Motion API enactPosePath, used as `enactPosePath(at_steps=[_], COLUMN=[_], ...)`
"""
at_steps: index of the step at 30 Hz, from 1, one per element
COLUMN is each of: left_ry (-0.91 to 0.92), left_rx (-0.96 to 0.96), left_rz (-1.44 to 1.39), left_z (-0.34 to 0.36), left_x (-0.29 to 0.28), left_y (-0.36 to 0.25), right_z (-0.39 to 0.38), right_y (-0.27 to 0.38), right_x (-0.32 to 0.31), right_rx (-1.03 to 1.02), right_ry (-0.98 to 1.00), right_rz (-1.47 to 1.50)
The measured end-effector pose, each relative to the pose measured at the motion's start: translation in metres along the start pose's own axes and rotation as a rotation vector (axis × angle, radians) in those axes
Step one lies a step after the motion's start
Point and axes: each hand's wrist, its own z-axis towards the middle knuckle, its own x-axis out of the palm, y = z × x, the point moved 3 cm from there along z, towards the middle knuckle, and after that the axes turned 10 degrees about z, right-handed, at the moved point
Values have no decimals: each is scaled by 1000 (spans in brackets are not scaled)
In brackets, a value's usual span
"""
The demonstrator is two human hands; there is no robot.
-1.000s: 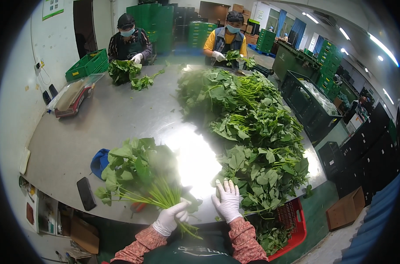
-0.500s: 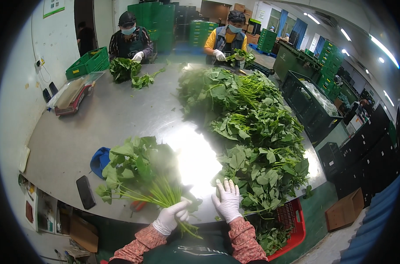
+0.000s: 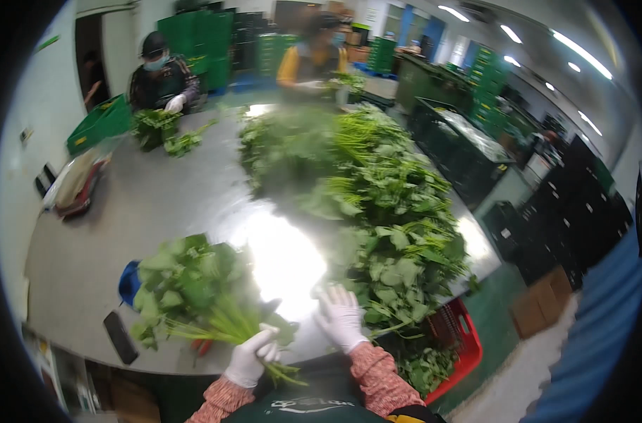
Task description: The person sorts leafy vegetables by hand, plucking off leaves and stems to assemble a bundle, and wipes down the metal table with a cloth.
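My left hand [image 3: 251, 358], in a white glove, is closed round the stems of a bunch of leafy greens [image 3: 187, 278]. The leaves spread to the left over the table, and the cut ends poke out below my fist. My right hand [image 3: 341, 319], gloved too, has its fingers stretched out with nothing in them. It lies at the near left edge of a big heap of the same greens [image 3: 398, 240]. Something with red handles [image 3: 203, 347] is partly hidden beneath the bunch.
Beside the bunch on the metal table [image 3: 152, 204] are a phone [image 3: 120, 337] and a blue cloth-like item [image 3: 128, 283]. A red basket [image 3: 469, 345] with greens stands below the right edge. Two co-workers handle greens across the table. Dark crates [image 3: 561, 204] stand at right.
The whole view has swung, so the scene sits farther left and is blurred. My left hand still grips the bunch; my right hand stays spread by the heap.
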Motion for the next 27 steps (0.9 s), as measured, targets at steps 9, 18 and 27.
enactPosePath(at_steps=[9,18,27], left_ry=[-22,8,20], left_rx=[36,39,29], left_rz=[-29,-48,-74], left_z=[2,4,3], left_x=[3,0,-3], left_y=[0,2,5], right_z=[-2,-2,-4], right_y=[-1,-4,-5], right_x=[-2,-2,-1], right_rx=[20,8,13], right_ry=[10,25,34], right_rz=[-63,-59,-55])
